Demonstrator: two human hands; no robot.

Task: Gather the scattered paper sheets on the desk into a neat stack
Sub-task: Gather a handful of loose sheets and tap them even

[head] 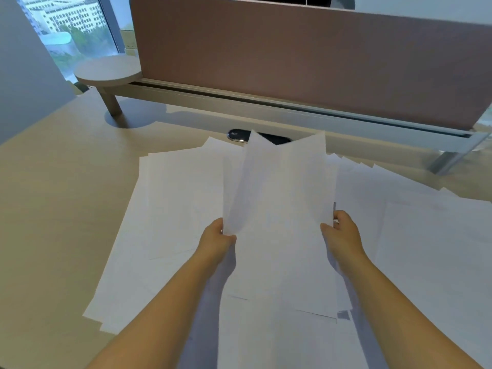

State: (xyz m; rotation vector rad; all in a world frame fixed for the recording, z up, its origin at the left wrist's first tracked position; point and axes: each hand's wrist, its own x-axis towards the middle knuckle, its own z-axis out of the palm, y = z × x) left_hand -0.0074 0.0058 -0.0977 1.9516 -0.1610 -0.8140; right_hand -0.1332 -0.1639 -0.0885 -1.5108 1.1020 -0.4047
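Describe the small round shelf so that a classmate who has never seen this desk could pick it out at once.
Start at the brown divider panel along the desk's far edge and follow it left to its end by the window. There the round shelf stands raised on a single leg; it alone is circular and bare of paper.

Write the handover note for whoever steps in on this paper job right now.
Left hand grips the left edge of the lifted sheets; right hand grips their right edge.
Those sheets are raised above the desk, uneven at the top.
Loose sheets lie fanned out beneath, left and right.
Done: a few gathered.
Left: collect the rest, square the stack, set it down.
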